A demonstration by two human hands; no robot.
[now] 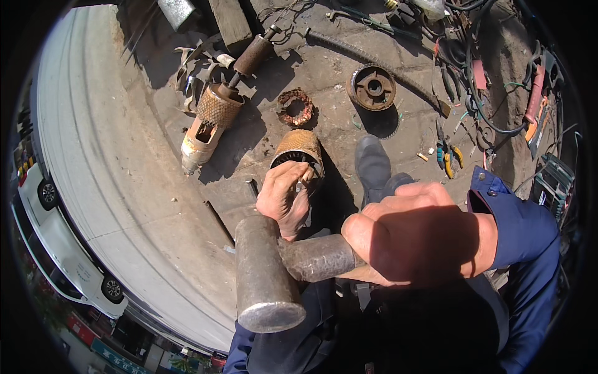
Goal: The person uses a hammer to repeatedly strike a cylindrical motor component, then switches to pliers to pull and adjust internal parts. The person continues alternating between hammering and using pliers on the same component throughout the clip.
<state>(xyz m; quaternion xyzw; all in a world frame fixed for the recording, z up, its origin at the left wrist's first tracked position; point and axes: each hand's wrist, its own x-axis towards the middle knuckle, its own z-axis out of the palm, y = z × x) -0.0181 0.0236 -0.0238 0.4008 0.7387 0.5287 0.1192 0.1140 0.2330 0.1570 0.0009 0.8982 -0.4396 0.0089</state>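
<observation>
In my right hand [418, 237] is the handle of a heavy hammer [268, 271]. Its grey steel head is raised close to the camera, level with my lap. My left hand [283, 196], fingers pinched, is at the open mouth of a rusty cylindrical motor housing [299, 141] standing on the ground. A thin metal rod [303, 181] shows between those fingers; its exact kind and tip are hidden. Dark slots line the inside of the housing. Just beyond it lies a ring of copper-coloured winding scraps [307, 112].
A rusty power tool body [219, 107] with its shaft lies at the far left, and a round end cap [377, 87] at the far middle. A long bar [380, 62], pliers [447, 156] and cables [470, 81] lie to the right. My shoe [372, 163] is beside the housing.
</observation>
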